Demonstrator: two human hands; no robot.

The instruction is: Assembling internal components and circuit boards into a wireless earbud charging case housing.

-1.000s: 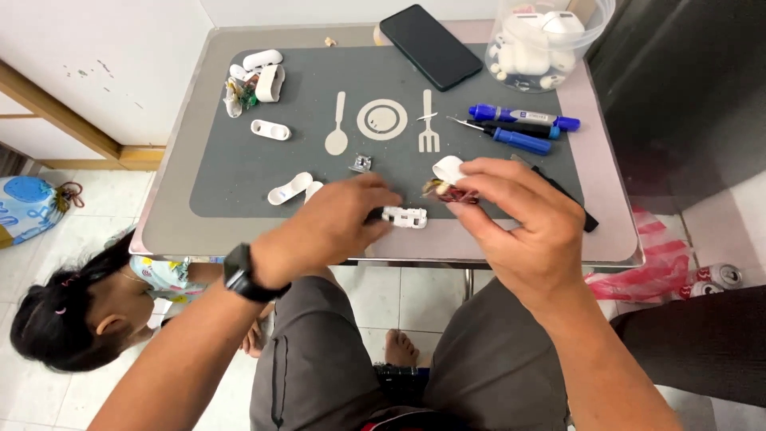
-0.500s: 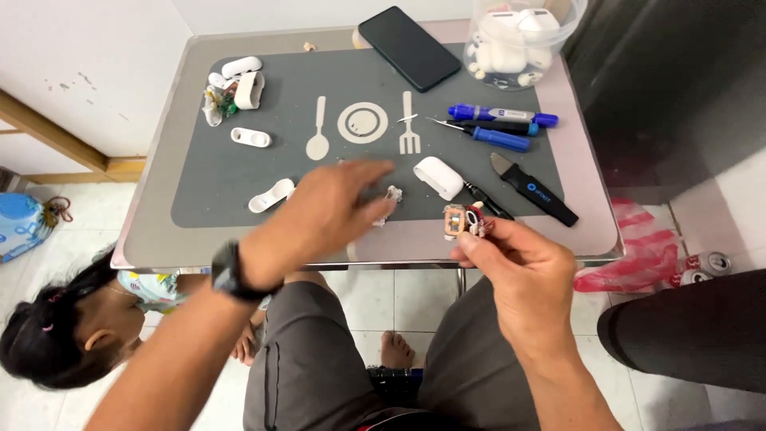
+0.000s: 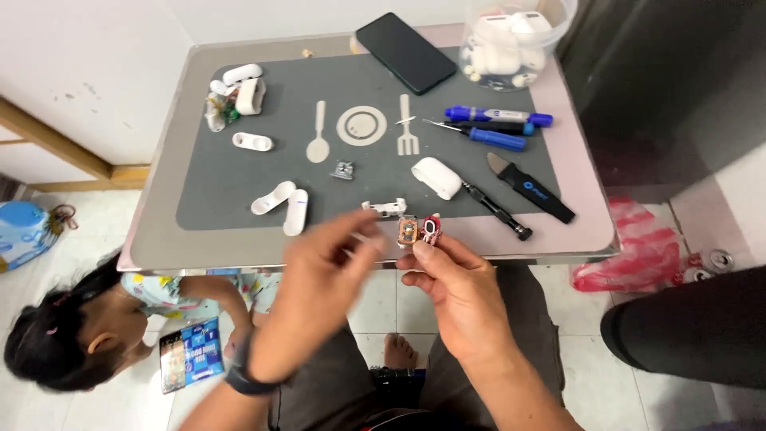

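My right hand (image 3: 456, 291) is held just in front of the table's near edge and pinches a small electronic insert (image 3: 419, 231), an orange round part with a red and white piece beside it. My left hand (image 3: 323, 275) is blurred, close to the left of the insert, its fingertips drawn together near a thin pale sliver; whether it grips anything is unclear. A black watch sits on the left wrist (image 3: 247, 375). Just beyond the insert, a small white hinge piece (image 3: 384, 208) lies on the grey mat (image 3: 215, 187).
The mat holds a white case shell (image 3: 437, 177), black screwdriver (image 3: 496, 211), black pry tool (image 3: 531, 187), blue screwdriver (image 3: 487, 136), blue marker (image 3: 499, 116), phone (image 3: 405, 53) and white shell halves (image 3: 281, 206). A clear tub (image 3: 511, 40) stands far right. A child (image 3: 72, 339) crouches below left.
My left hand has pulled back from the mat toward my right hand. My right hand with the insert has stayed near the table's front edge. The view has shifted slightly.
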